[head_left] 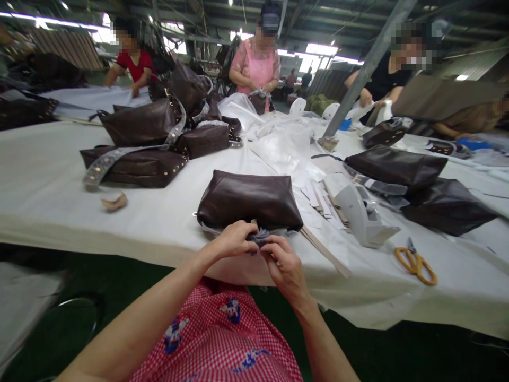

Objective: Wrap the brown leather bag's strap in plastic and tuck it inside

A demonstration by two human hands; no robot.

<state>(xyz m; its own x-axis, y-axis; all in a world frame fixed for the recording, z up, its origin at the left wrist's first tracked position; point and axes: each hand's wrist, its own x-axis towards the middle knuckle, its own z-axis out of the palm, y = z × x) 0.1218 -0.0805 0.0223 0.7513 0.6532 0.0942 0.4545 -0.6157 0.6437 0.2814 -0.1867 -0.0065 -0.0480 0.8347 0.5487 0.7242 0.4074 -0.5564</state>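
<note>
A dark brown leather bag (248, 199) lies on the cloth-covered table right in front of me, its base toward the far side. At its near edge, my left hand (237, 239) is closed, fingers pinching a plastic-wrapped strap (260, 236). My right hand (281, 260) meets it from the other side, thumb and fingertips closed on the same wrapped piece. Clear plastic shows along the bag's near edge. What the wrapped part joins to is hidden behind my fingers.
Orange-handled scissors (415, 262) and a grey tape dispenser (363, 215) lie to the right, beside paper strips (322, 199). More brown bags (139, 167) are piled at left, others (449, 207) at right. A slanted metal post (363, 69) stands beyond; co-workers stand around the table.
</note>
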